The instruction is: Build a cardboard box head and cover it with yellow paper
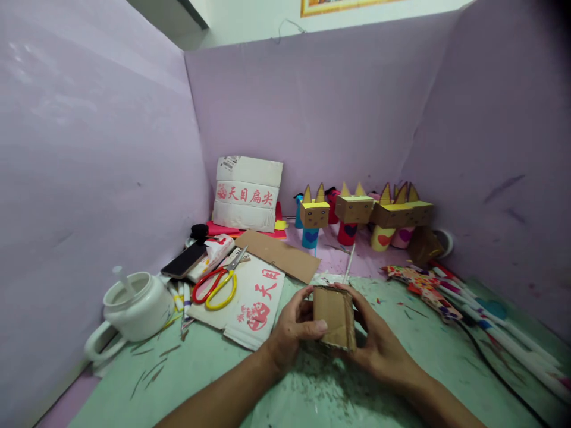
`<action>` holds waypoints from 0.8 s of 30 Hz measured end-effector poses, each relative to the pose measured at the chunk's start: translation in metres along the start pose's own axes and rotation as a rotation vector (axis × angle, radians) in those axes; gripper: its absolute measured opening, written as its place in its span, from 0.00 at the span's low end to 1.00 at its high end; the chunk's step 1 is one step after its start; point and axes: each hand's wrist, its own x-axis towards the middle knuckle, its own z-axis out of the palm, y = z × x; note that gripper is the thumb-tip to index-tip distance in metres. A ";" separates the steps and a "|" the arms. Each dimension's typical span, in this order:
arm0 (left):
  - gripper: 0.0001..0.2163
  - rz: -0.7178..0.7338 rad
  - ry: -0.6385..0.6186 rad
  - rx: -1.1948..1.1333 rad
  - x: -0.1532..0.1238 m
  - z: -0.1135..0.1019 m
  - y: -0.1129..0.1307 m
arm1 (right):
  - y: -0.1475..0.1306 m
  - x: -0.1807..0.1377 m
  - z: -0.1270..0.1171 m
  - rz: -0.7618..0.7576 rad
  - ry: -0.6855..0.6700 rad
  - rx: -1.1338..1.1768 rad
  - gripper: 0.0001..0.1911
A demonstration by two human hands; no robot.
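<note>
Cardboard box (335, 316) is over the green table (214, 386); left hand (291, 326) pinches its left side, right hand (377, 340) grips its right side, and red and yellow scissors (229, 273) lie on white cardboard (246, 300) to the left

Between my left fingers (312, 330) and right fingers (360, 301) I am holding a box (332, 315) of matt brown cardboard, its cut edges looking rough and corrugated. Beneath them, a green tabletop (200, 362) is showing a faint sheen. Just left of my fingers, a printed white board (265, 285) is looking like matt card, while scissors (229, 272) on it are pairing smooth, plastic-looking handles with metal blades. Further left, a teapot (143, 315) is gleaming like glazed ceramic, and a phone (185, 260) is presenting a dark, glassy face. Beyond my fingertips, a brown sheet (279, 252) is looking like dull cardboard, and the figures (314, 217) are wearing plain cardboard heads. Far left, a lilac wall (89, 148) is catching glossy highlights.
</note>
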 end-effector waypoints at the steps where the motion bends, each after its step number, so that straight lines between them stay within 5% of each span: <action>1: 0.38 -0.005 0.010 0.001 0.000 0.000 -0.001 | 0.000 0.000 0.000 0.005 0.001 0.003 0.43; 10: 0.46 0.111 0.044 0.053 0.002 -0.005 -0.004 | 0.004 0.001 0.000 0.082 0.073 0.068 0.45; 14: 0.52 0.277 0.045 0.228 0.007 -0.013 -0.004 | 0.001 0.010 -0.006 0.204 0.227 0.380 0.32; 18: 0.51 0.298 0.082 0.586 0.007 -0.015 -0.003 | -0.008 0.016 -0.014 0.368 0.424 0.610 0.23; 24: 0.43 0.459 0.211 1.081 -0.002 -0.006 -0.004 | -0.015 0.012 -0.017 0.241 0.233 0.456 0.31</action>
